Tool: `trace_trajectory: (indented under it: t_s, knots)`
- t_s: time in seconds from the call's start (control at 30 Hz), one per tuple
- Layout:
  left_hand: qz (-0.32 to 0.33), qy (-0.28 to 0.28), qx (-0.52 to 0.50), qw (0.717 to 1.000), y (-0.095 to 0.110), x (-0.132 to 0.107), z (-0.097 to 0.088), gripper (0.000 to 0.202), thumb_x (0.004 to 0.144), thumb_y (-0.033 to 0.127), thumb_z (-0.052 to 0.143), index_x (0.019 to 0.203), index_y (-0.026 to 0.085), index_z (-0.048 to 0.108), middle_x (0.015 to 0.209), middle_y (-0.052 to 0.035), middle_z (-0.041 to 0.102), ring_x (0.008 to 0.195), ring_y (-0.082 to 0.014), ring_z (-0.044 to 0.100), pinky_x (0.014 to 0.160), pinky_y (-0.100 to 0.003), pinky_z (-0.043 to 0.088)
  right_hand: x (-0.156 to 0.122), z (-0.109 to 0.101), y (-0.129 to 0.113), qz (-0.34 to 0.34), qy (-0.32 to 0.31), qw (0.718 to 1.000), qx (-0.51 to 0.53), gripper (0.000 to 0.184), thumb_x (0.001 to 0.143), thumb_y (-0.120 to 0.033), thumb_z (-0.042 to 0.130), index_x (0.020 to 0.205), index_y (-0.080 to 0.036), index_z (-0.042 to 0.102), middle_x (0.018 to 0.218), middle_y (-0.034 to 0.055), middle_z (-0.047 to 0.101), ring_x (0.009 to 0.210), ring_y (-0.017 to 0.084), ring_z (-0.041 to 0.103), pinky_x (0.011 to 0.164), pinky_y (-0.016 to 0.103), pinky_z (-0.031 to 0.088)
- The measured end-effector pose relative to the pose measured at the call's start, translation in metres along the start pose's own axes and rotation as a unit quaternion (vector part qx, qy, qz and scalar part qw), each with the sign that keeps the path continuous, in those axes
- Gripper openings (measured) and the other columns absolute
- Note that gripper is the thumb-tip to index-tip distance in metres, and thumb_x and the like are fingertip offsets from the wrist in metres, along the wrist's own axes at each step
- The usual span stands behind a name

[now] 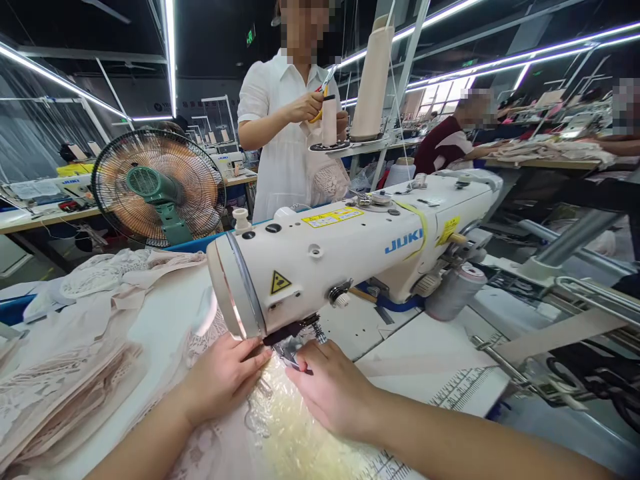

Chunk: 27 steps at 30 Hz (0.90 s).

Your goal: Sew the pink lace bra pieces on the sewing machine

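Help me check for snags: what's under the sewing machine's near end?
Under the near end of the sewing machine, metal parts and shiny pale material show between the left hand and right hand. Hands cover what lies beneath them; the needle tip cannot be seen.

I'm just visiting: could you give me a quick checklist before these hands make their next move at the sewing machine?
1. Left hand steadying the lace fabric: ok, it rests on top.
2. Fingers clear of the sewing machine's working parts: not ok, I'd say; the right hand is right up against them.
3. Needle threaded: cannot tell, it is hidden.
4. Tall thread cone upright: ok.
5. Scissors away from the fabric: ok, a co-worker's hand holds them behind the machine.
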<state>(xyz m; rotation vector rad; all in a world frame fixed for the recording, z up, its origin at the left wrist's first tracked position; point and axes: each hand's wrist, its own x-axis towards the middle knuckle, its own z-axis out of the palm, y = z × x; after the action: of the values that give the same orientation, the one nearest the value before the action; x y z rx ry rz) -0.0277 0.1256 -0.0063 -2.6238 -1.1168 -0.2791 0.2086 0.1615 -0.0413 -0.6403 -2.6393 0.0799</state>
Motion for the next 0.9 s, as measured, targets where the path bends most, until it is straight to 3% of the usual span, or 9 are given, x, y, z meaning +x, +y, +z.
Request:
trace_trajectory:
  t_s: [0.17, 0.33, 0.43, 0.5, 0.6, 0.67, 0.73, 0.8, 0.9]
  knots:
    - [-0.017, -0.037, 0.002, 0.999, -0.01, -0.001, -0.003, 0.034, 0.093, 0.026, 0.039, 0.118, 0.017, 0.059, 0.08, -0.0077, 0.065, 0.064, -0.0171, 0.057, 0.067, -0.034, 0.05, 0.0, 0.0, -0.001, -0.001, 0.012, 1.0, 0.001, 0.014, 0.062, -0.013, 0.052, 0.073, -0.017, 0.044, 0.081, 0.0045, 0.046, 0.072, 0.017, 0.037, 0.064, 0.03, 0.028]
    - [-0.057, -0.064, 0.036, 0.996, -0.016, -0.005, -0.01, 0.031, 0.093, 0.032, 0.042, 0.114, 0.02, 0.061, 0.077, -0.0042, 0.066, 0.074, -0.0211, 0.06, 0.079, -0.04, 0.048, 0.0, -0.002, -0.002, -0.007, 0.029, 1.0, 0.0, 0.014, 0.061, -0.011, 0.051, 0.072, -0.017, 0.045, 0.078, 0.0041, 0.046, 0.072, 0.017, 0.037, 0.065, 0.03, 0.031]
    - [-0.088, -0.037, 0.041, 0.995, -0.004, -0.011, -0.021, 0.029, 0.092, 0.028, 0.041, 0.109, 0.018, 0.062, 0.095, -0.0095, 0.067, 0.089, -0.0247, 0.06, 0.077, -0.038, 0.049, -0.001, -0.002, -0.001, -0.016, 0.041, 0.999, 0.005, 0.012, 0.063, -0.011, 0.051, 0.073, -0.017, 0.047, 0.079, 0.0044, 0.047, 0.074, 0.017, 0.039, 0.068, 0.03, 0.034]
    - [-0.079, -0.039, 0.014, 0.996, 0.011, -0.016, -0.029, 0.028, 0.088, 0.018, 0.039, 0.103, 0.019, 0.062, 0.101, -0.0086, 0.066, 0.09, -0.0214, 0.06, 0.074, -0.031, 0.05, -0.002, -0.002, 0.0, -0.025, 0.053, 0.998, 0.014, 0.01, 0.065, -0.012, 0.052, 0.074, -0.016, 0.05, 0.081, 0.0051, 0.049, 0.077, 0.018, 0.04, 0.072, 0.031, 0.037]
    - [-0.082, -0.126, -0.019, 0.988, 0.032, -0.02, -0.037, 0.025, 0.076, 0.009, 0.041, 0.084, 0.021, 0.061, 0.084, -0.0046, 0.065, 0.076, -0.0189, 0.059, 0.064, -0.028, 0.048, -0.002, -0.003, 0.001, -0.045, 0.072, 0.996, 0.029, 0.011, 0.068, -0.013, 0.051, 0.078, -0.015, 0.055, 0.089, 0.0067, 0.053, 0.084, 0.02, 0.043, 0.079, 0.034, 0.039]
    - [-0.104, -0.176, -0.029, 0.978, 0.04, -0.02, -0.04, 0.02, 0.074, 0.008, 0.041, 0.069, 0.02, 0.055, 0.071, -0.0045, 0.061, 0.068, -0.02, 0.056, 0.058, -0.03, 0.045, -0.003, -0.005, 0.001, -0.061, 0.082, 0.994, 0.043, 0.013, 0.069, -0.013, 0.051, 0.08, -0.015, 0.058, 0.094, 0.008, 0.056, 0.089, 0.021, 0.045, 0.082, 0.036, 0.04]
    - [-0.146, -0.179, -0.083, 0.969, 0.042, -0.018, -0.044, 0.02, 0.076, 0.01, 0.038, 0.063, 0.02, 0.047, 0.065, -0.0026, 0.057, 0.062, -0.0178, 0.052, 0.054, -0.028, 0.042, -0.005, -0.01, -0.002, -0.067, 0.093, 0.991, 0.068, 0.014, 0.072, -0.013, 0.05, 0.082, -0.015, 0.06, 0.096, 0.0094, 0.057, 0.089, 0.022, 0.046, 0.082, 0.037, 0.041]
    - [-0.229, -0.139, -0.182, 0.946, 0.041, -0.014, -0.049, 0.018, 0.081, 0.016, 0.036, 0.065, 0.022, 0.042, 0.065, -0.0002, 0.054, 0.059, -0.0151, 0.049, 0.053, -0.026, 0.04, -0.011, -0.016, -0.008, -0.047, 0.111, 0.986, 0.114, 0.019, 0.079, -0.015, 0.047, 0.091, -0.014, 0.062, 0.097, 0.0108, 0.058, 0.089, 0.022, 0.047, 0.081, 0.037, 0.043]
    - [-0.362, -0.052, -0.32, 0.874, 0.04, -0.003, -0.053, 0.018, 0.086, 0.032, 0.036, 0.071, 0.024, 0.037, 0.058, 0.0032, 0.051, 0.053, -0.0135, 0.046, 0.049, -0.024, 0.038, -0.022, -0.02, -0.027, -0.019, 0.105, 0.972, 0.208, 0.04, 0.089, -0.028, 0.043, 0.125, -0.012, 0.05, 0.102, 0.0132, 0.059, 0.089, 0.022, 0.051, 0.081, 0.037, 0.045]
